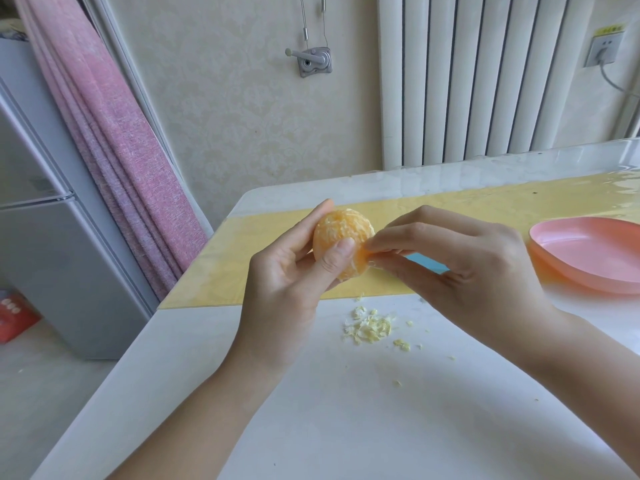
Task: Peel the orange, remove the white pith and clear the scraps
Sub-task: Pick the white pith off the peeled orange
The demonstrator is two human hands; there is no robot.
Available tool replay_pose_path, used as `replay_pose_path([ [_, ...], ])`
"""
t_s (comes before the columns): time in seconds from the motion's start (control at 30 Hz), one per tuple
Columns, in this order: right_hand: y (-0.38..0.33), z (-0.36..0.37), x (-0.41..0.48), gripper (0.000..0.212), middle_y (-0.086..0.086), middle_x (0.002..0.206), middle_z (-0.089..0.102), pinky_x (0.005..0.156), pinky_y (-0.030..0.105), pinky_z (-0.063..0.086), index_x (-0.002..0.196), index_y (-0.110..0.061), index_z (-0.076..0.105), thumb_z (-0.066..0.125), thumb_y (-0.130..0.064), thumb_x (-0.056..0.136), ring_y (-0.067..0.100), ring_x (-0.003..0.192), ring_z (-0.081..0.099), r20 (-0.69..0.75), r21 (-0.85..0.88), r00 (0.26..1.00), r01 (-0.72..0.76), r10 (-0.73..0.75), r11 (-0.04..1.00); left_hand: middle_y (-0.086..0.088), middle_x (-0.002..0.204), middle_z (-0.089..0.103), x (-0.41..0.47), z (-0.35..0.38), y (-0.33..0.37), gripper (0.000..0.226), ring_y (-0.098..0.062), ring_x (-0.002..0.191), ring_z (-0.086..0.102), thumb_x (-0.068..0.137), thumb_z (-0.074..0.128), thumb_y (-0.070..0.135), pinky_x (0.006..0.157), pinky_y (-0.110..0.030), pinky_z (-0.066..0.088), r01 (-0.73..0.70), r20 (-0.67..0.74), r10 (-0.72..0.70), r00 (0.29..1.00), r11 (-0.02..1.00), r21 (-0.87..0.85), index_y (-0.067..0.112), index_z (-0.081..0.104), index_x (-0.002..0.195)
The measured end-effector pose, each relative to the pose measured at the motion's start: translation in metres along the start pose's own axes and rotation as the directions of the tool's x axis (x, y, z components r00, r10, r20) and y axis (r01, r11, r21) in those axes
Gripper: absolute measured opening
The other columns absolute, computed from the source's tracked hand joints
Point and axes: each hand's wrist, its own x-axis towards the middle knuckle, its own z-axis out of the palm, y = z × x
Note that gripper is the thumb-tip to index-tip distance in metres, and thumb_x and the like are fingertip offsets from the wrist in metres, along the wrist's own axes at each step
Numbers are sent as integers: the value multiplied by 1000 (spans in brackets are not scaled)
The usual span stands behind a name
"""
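White surface [311,427], yellow mat [242,265] across it, pink dish [588,251] at right. We gripped the peeled orange [341,233] above the mat, left hand [287,271] curled round it. Our right hand [467,265] pinched a pith strand [373,264] on its side. Pith scraps [370,327] lay on the surface underneath.

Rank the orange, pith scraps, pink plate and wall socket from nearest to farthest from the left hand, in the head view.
1. Orange: held in the left hand itself.
2. Pith scraps: on the white table, just right of that hand.
3. Pink plate: at the table's right side.
4. Wall socket: upper right, on the wall behind the table.
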Motion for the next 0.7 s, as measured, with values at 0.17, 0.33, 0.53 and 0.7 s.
replay_pose_path([
  [0.17, 2, 1, 0, 8, 2, 80, 67, 56, 29, 48, 83, -6, 72, 69, -13, 85, 17, 66, 64, 10, -8, 1000, 3, -3, 1000, 6, 103, 74, 1, -2, 1, 57, -7, 100, 68, 76, 69, 29, 75, -21, 55, 25, 23, -25, 999, 1000, 10, 20, 57, 130],
  [0.33, 0, 0, -1, 13, 4, 79, 65, 59, 32, 52, 97, -7, 71, 68, -14, 87, 16, 68, 65, 15, 29, 1000, -15, 15, 999, 4, 106, 74, 3, -3, 2, 56, -10, 103, 68, 76, 71, 31, 78, -25, 56, 43, 38, -44, 998, 999, 17, 22, 57, 130],
  [0.53, 1, -1, 0, 11, 2, 79, 66, 54, 29, 46, 94, -9, 72, 67, -17, 88, 20, 63, 61, 73, -40, 997, 18, -15, 999, 8, 100, 74, 3, -6, 5, 52, -6, 98, 69, 78, 65, 28, 78, -24, 56, 30, 65, -36, 997, 996, 81, 22, 58, 129],
  [0.7, 1, 0, 0, 8, -1, 78, 66, 54, 31, 47, 87, -9, 72, 69, -16, 86, 21, 63, 61, 98, -20, 995, 16, -14, 1000, 7, 94, 75, 3, -8, 7, 54, -5, 94, 69, 76, 65, 25, 75, -21, 55, 27, 95, -35, 995, 996, 84, 19, 59, 129],
])
